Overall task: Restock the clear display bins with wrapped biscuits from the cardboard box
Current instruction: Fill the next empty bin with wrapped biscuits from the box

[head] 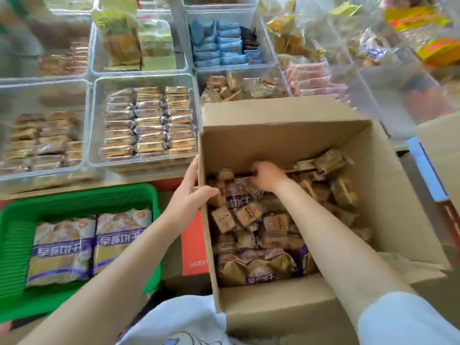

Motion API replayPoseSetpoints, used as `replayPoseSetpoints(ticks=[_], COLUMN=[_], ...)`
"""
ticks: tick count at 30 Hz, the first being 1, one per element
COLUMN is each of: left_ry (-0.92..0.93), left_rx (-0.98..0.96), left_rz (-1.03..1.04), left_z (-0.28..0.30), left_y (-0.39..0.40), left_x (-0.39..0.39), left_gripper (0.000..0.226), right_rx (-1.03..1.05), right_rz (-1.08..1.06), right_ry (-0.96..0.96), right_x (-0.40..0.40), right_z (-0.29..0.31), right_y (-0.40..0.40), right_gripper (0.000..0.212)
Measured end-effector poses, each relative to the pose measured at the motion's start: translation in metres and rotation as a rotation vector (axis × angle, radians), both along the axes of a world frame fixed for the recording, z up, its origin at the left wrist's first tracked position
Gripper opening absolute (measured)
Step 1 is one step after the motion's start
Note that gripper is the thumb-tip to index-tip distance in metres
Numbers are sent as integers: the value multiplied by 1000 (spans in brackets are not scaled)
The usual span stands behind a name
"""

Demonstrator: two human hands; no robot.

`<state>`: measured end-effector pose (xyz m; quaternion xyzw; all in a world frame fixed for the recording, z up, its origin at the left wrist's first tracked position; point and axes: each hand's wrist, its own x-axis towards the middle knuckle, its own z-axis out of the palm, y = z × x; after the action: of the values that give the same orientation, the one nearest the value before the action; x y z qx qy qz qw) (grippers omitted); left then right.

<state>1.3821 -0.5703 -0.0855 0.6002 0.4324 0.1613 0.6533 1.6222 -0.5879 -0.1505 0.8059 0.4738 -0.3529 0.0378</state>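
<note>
Cardboard box (286, 135) wall is held by the left hand (191, 190), while the right hand (267, 176) curls around biscuits (249, 215) right under it.

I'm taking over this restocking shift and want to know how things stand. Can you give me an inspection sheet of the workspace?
Surface: display counter, mostly covered by bins.
Job's things: cardboard box open, wrapped biscuits loose inside; clear display bins mostly stocked.
Clutter: green basket holding two large packs.
Hands: left hand grips the box's left wall; right hand inside the box, fingers curled among biscuits, blurred.
Cables: nothing seen.
Surroundings: second cardboard box at right.
</note>
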Motion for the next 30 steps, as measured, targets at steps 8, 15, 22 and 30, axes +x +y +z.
replayPoseSetpoints(ticks=[8, 15, 22, 30], left_ry=[49, 58, -138, -23], left_rx=[9, 65, 229, 428], left_rz=[37, -27, 233, 78], left_z=[2, 2, 36, 59], left_y=[-2, -4, 7, 78], left_x=[7, 9, -16, -120], left_gripper=[74, 69, 49, 34], right_rx=[-38, 57, 348, 385], right_rz=[10, -356, -332, -276], right_ry=[-81, 868, 1235, 884], right_x=[-6, 8, -40, -213], right_z=[-56, 44, 140, 152], right_y=[-3, -5, -7, 69], right_gripper=[50, 34, 31, 31])
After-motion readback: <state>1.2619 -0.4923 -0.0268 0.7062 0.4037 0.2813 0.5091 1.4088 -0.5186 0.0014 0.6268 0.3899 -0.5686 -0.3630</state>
